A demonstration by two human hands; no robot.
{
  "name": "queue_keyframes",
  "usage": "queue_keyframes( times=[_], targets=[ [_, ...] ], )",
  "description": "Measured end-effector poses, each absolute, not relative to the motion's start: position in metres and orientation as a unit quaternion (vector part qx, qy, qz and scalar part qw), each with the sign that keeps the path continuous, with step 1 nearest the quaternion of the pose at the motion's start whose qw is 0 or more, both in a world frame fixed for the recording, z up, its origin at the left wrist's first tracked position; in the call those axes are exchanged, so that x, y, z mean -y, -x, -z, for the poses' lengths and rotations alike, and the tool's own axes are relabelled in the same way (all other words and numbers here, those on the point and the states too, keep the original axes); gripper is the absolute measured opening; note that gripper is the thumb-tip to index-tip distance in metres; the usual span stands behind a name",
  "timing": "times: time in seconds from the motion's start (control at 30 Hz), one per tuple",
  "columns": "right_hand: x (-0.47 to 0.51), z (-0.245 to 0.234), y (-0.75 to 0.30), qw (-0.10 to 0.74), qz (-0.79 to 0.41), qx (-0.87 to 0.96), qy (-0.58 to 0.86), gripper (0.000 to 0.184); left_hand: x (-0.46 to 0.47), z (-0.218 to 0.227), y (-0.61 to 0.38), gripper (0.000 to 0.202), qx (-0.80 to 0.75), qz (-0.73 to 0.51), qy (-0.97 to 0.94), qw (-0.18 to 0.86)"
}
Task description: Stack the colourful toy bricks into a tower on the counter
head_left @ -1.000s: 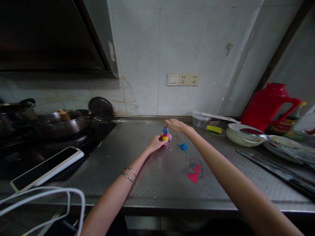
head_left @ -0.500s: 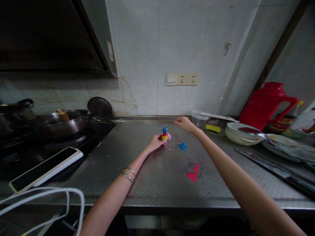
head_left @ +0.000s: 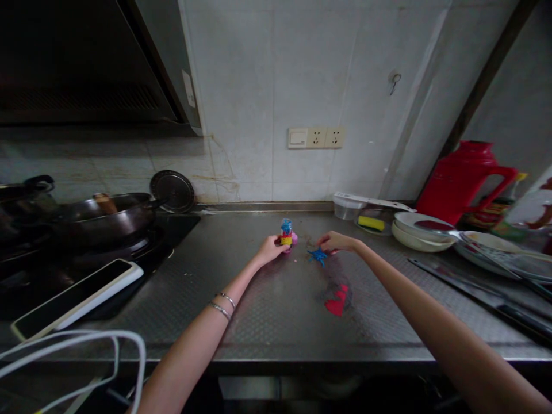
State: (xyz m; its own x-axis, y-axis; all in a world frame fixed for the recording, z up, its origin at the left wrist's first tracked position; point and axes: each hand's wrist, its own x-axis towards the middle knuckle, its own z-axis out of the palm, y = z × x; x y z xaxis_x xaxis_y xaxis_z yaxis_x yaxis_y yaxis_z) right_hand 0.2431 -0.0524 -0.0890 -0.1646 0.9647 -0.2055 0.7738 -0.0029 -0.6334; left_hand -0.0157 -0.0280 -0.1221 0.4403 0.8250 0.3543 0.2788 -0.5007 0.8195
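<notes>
My left hand (head_left: 271, 249) is wrapped round a small clear jar (head_left: 286, 227) with blue, red and yellow bits inside, upright on the metal counter. Something pink (head_left: 294, 237) sits against the jar's right side. My right hand (head_left: 335, 241) is at a little pile of blue pieces (head_left: 318, 256) on the counter, its fingers pinched together at the pile's upper right edge. Whether a piece is between the fingertips is too small to make out. Nearer to me lie flat red pieces (head_left: 337, 301) on a dark smudge.
On the left are a hob with a pan (head_left: 106, 217) and a white device (head_left: 77, 299) with cables (head_left: 129, 333). To the right stand a plastic tub (head_left: 346, 207), a yellow sponge (head_left: 371, 223), stacked bowls (head_left: 422, 241), a long dark utensil (head_left: 466, 293) and a red thermos (head_left: 457, 184).
My right hand has come down and towards me, from above the counter near the wall to the blue pile. My left hand stays on the jar. The view has shifted slightly.
</notes>
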Motion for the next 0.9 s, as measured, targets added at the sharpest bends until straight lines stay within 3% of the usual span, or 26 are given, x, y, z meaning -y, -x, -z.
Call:
queue_keyframes(
  times=[0.1,0.2,0.47,0.9],
  targets=[
    [0.056,0.088,-0.240,0.134,-0.374,0.697,0.596,0.034,0.027,0.123,0.015,0.037,-0.352,-0.391,-0.775,0.350],
    [0.057,0.088,-0.235,0.117,-0.343,0.722,0.590,0.042,0.027,0.123,0.015,0.036,-0.355,-0.396,-0.768,0.357],
    [0.059,0.091,-0.227,0.062,-0.227,0.788,0.569,0.018,0.030,0.120,0.014,0.036,-0.348,-0.402,-0.759,0.374],
    [0.060,0.076,-0.234,0.139,-0.177,0.791,0.570,0.024,0.031,0.120,0.015,0.035,-0.353,-0.401,-0.762,0.365]
  ],
)
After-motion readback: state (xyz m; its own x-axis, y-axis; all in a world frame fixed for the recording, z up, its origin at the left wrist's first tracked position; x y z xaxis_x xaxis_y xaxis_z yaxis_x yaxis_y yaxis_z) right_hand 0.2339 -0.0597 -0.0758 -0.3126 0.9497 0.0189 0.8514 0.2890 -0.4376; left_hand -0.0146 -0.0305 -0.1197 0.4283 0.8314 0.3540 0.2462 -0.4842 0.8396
